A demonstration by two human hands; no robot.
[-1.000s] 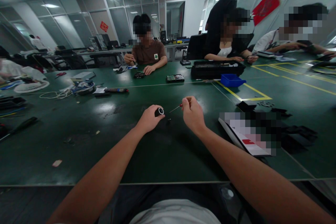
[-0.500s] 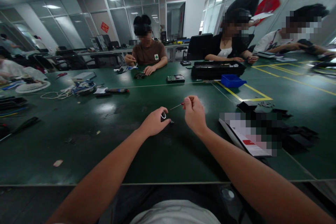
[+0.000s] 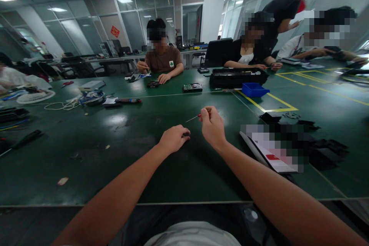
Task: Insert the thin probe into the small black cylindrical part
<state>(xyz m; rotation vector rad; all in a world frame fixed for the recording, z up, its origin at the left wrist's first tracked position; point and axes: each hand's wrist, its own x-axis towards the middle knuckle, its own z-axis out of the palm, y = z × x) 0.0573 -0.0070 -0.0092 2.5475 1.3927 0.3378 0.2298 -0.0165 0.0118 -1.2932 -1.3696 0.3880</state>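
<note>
My right hand is closed around the red handle of a thin screwdriver, whose metal shaft points left and slightly down above the table. My left hand is lower on the left, with its fingers closed on a small dark part just over the green tabletop. Most of that part is hidden by my fingers, so its kind does not show. The screwdriver's tip is apart from it, a little above my left fingertips.
On the right lie a white-and-red box and several black plastic pieces. Farther back are a blue bin, a long black casing and a hard drive. A co-worker sits across the table.
My left hand has moved down and slightly right, and its fingers have closed over the small dark part; the white ring seen there is now hidden. My right hand has barely moved.
</note>
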